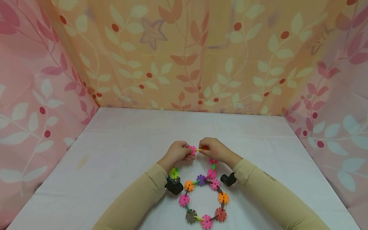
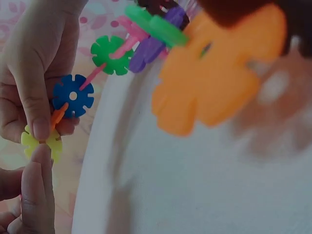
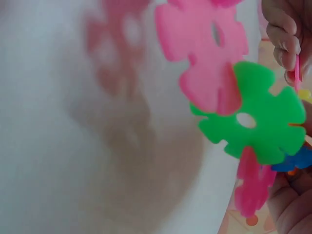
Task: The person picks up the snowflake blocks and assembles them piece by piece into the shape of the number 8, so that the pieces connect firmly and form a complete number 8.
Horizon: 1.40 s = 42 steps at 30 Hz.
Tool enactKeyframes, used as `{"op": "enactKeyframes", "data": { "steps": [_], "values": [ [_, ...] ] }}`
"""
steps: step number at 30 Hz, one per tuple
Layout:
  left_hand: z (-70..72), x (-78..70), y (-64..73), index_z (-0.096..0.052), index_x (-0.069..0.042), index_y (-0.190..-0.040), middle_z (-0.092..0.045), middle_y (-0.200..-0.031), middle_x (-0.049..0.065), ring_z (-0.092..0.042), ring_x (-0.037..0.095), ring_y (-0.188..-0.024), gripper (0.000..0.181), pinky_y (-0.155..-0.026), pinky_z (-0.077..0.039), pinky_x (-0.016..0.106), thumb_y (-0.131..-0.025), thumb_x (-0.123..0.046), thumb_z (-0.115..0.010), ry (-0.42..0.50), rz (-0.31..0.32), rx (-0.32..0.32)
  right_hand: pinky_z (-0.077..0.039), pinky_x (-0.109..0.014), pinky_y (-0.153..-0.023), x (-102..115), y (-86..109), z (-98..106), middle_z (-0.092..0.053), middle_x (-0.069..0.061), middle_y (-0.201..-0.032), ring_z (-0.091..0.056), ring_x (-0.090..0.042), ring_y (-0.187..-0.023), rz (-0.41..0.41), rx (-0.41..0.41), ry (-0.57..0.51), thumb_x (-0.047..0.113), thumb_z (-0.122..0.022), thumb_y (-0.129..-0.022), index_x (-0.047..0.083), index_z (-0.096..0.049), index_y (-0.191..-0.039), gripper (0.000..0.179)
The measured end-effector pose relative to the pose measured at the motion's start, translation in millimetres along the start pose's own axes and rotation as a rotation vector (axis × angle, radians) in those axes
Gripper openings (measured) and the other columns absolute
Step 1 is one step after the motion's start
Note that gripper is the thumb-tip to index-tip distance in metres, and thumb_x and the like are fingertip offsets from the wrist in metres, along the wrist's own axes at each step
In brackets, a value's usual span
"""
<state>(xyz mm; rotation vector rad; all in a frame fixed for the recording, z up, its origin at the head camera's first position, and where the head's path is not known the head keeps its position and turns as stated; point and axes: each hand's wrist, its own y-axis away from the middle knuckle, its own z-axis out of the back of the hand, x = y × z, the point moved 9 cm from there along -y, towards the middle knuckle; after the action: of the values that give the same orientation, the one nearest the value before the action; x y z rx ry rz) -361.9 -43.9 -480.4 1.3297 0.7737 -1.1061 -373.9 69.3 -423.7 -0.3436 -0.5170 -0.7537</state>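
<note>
My left hand (image 1: 179,153) pinches a pink notched snowflake disc (image 1: 193,149). Facing it, my right hand (image 1: 216,149) pinches a yellow disc (image 2: 40,145) between thumb and fingers. The two discs meet edge to edge between the hands. From the yellow disc a chain runs back through an orange disc (image 2: 58,118), a blue disc (image 2: 73,100) and a green disc (image 3: 251,114). It carries on through pink discs (image 3: 209,44) to a ring of linked discs, whose purple disc (image 1: 202,180) lies at the top of the ring.
The ring's near side, with a pink disc (image 1: 206,222), lies on the white tabletop (image 1: 129,127). Beside the left sleeve are a yellow-green disc (image 1: 174,173) and a black wrist camera (image 1: 174,186). Another black camera (image 1: 228,179) sits at the right wrist. Patterned curtains (image 1: 184,57) enclose the table.
</note>
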Motion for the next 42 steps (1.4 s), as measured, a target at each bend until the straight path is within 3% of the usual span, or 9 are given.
{"op": "enactKeyframes", "data": {
  "steps": [5,10,14,17,22,27,31,37,42],
  "values": [
    [-0.4,-0.4,1.1,-0.06,0.002,-0.084,-0.067,-0.072,0.012,-0.067,0.019,-0.063,0.01,-0.068,-0.054,0.036,-0.088,-0.008,-0.058,0.016,0.009,-0.001,-0.042,-0.024,-0.061,8.0,-0.7,1.9,-0.051,0.006,-0.074,-0.045,-0.011,-0.068,0.056,-0.019,0.036,0.006,-0.066,-0.082,0.013,-0.059,-0.075,0.012],
    [-2.9,4.1,-0.2,-0.058,0.003,-0.083,-0.066,-0.075,0.012,-0.067,0.018,-0.062,0.008,-0.067,-0.054,0.034,-0.088,-0.004,-0.056,0.125,0.034,0.011,-0.04,-0.024,-0.059,16.1,-1.3,4.4,-0.05,0.005,-0.072,-0.044,-0.01,-0.066,0.116,-0.053,0.047,0.005,-0.066,-0.081,0.01,-0.058,-0.071,0.014],
    [-7.7,5.9,-1.6,-0.057,0.003,-0.084,-0.067,-0.077,0.012,-0.067,0.018,-0.064,0.007,-0.066,-0.054,0.033,-0.088,-0.003,-0.056,0.193,0.027,0.032,-0.04,-0.024,-0.059,13.8,0.1,7.2,-0.049,0.005,-0.071,-0.043,-0.01,-0.065,0.097,-0.086,0.045,0.007,-0.067,-0.081,0.013,-0.056,-0.07,0.017],
    [-10.0,4.1,-0.3,-0.059,0.003,-0.087,-0.068,-0.079,0.012,-0.068,0.019,-0.068,0.01,-0.07,-0.053,0.035,-0.089,-0.007,-0.057,0.161,0.02,0.06,-0.04,-0.025,-0.06,8.6,1.8,7.6,-0.05,0.005,-0.072,-0.044,-0.01,-0.066,0.061,-0.086,0.057,0.01,-0.067,-0.082,0.015,-0.056,-0.071,0.016],
    [3.6,0.1,3.0,-0.064,-0.004,-0.093,-0.068,-0.088,0.012,-0.067,0.024,-0.078,0.02,-0.072,-0.053,0.035,-0.089,-0.023,-0.059,-0.083,-0.008,0.086,-0.044,-0.028,-0.068,0.7,1.2,3.2,-0.054,0.004,-0.078,-0.049,-0.014,-0.073,-0.021,-0.042,0.046,0.012,-0.067,-0.082,0.014,-0.056,-0.08,0.012],
    [32.1,2.2,11.0,-0.063,-0.011,-0.083,-0.062,-0.082,0.006,-0.058,0.022,-0.075,0.014,-0.064,-0.049,0.031,-0.079,-0.023,-0.071,-0.535,-0.038,0.049,-0.047,-0.032,-0.077,-5.4,-0.5,-4.0,-0.057,0.002,-0.089,-0.052,-0.015,-0.083,-0.091,0.011,0.049,0.013,-0.069,-0.081,0.013,-0.058,-0.1,0.022],
    [43.2,12.0,21.4,-0.06,-0.013,-0.075,-0.057,-0.078,0.002,-0.051,0.021,-0.072,0.019,-0.062,-0.044,0.031,-0.071,-0.017,-0.078,-0.825,0.002,0.078,-0.046,-0.032,-0.082,-6.1,-1.5,-10.1,-0.055,0.004,-0.094,-0.051,-0.014,-0.087,-0.098,0.062,0.065,0.02,-0.071,-0.081,0.016,-0.06,-0.111,0.032],
    [41.0,18.9,31.2,-0.057,-0.012,-0.072,-0.055,-0.073,0.002,-0.049,0.02,-0.068,0.023,-0.056,-0.042,0.031,-0.067,-0.012,-0.079,-0.922,-0.009,0.115,-0.046,-0.031,-0.082,-2.5,-1.3,-12.1,-0.056,0.004,-0.093,-0.052,-0.012,-0.086,-0.056,0.08,0.102,0.02,-0.07,-0.081,0.016,-0.062,-0.113,0.034],
    [39.9,7.9,33.1,-0.055,-0.012,-0.066,-0.053,-0.067,0.001,-0.048,0.017,-0.063,0.025,-0.053,-0.039,0.028,-0.067,-0.015,-0.08,-0.962,-0.1,0.056,-0.046,-0.029,-0.079,0.4,-2.3,-14.3,-0.056,0.005,-0.091,-0.05,-0.011,-0.083,-0.032,0.098,0.115,0.021,-0.07,-0.081,0.015,-0.062,-0.116,0.037]
  ]
}}
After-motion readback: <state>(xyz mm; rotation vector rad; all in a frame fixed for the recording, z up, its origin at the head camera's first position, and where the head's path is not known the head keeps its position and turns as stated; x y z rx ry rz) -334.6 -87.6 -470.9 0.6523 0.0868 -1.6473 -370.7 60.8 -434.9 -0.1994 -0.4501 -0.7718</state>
